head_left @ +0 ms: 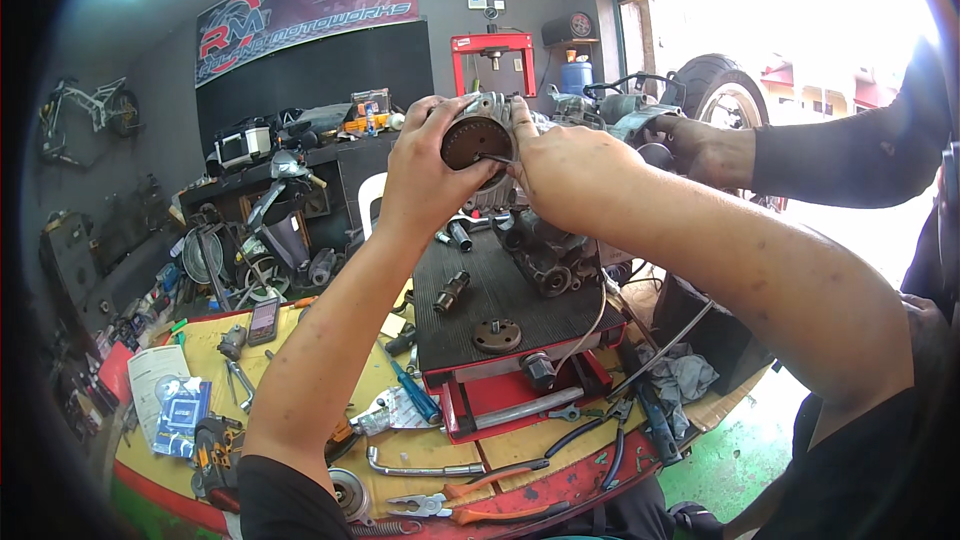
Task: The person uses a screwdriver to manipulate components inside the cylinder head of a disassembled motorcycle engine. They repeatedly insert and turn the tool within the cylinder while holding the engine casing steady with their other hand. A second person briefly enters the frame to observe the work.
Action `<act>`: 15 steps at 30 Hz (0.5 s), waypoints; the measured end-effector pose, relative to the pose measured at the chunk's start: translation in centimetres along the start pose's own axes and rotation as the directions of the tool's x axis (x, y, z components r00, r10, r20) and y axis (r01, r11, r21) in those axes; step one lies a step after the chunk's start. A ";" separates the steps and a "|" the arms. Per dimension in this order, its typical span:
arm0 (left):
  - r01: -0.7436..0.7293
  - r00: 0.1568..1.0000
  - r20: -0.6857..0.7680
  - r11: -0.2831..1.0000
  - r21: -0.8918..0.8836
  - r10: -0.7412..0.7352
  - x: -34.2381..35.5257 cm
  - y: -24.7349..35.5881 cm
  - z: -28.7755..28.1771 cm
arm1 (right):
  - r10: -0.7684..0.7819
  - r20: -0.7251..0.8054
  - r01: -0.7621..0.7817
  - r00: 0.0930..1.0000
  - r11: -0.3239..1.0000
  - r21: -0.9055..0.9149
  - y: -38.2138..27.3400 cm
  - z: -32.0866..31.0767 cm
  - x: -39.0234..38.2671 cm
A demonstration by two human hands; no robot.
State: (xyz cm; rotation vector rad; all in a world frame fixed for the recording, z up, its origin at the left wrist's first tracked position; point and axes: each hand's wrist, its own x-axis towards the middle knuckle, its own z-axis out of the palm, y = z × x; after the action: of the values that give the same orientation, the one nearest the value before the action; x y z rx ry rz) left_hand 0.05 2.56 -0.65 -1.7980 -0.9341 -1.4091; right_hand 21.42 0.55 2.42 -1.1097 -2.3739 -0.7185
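The disc is sitting above the far end of the platform, its brown face turned toward the wearer. The left hand is gripping its left rim, fingers spreading toward the top and thumb lying over the lower face. The right hand is stretching its index finger up the opposite rim, and its thumb is pressing near a thin dark piece; whether those fingers are pinching that piece, I cannot tell. If it is serving as a lever, it could slip off the hard face and jab the left thumb, which is lying close by. Nothing visible is showing whether the disc is fastened behind; if it is loose, uneven pressure could tip it out, dropping it onto the platform, where a shaft and a flange are lying unguarded. The engine is crowding the platform's right side, so a falling part could be wedging itself there, out of sight. Beyond the platform's far right, a co-worker's hand is resting at other metal parts; a nudge from there could spoil the hold.
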 end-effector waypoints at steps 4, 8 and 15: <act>0.063 0.998 0.008 0.997 -0.052 -0.063 0.0 0.4 0.1 | 0.003 0.010 -0.003 1.000 1.000 0.007 0.0 -0.2 -0.2; 0.047 0.999 0.004 0.998 -0.038 -0.047 0.0 0.4 0.0 | 0.003 0.002 -0.003 1.000 1.000 0.021 -0.1 0.0 -0.1; 0.053 0.999 -0.007 0.998 -0.029 -0.053 0.0 0.6 0.1 | -0.008 -0.012 0.008 1.000 1.000 -0.007 0.0 0.0 -0.1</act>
State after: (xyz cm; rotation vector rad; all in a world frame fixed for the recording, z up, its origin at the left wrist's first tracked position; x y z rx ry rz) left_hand 0.61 2.31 -0.72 -1.7999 -0.9684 -1.4678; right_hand 21.48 0.53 2.34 -1.0968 -2.3686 -0.7348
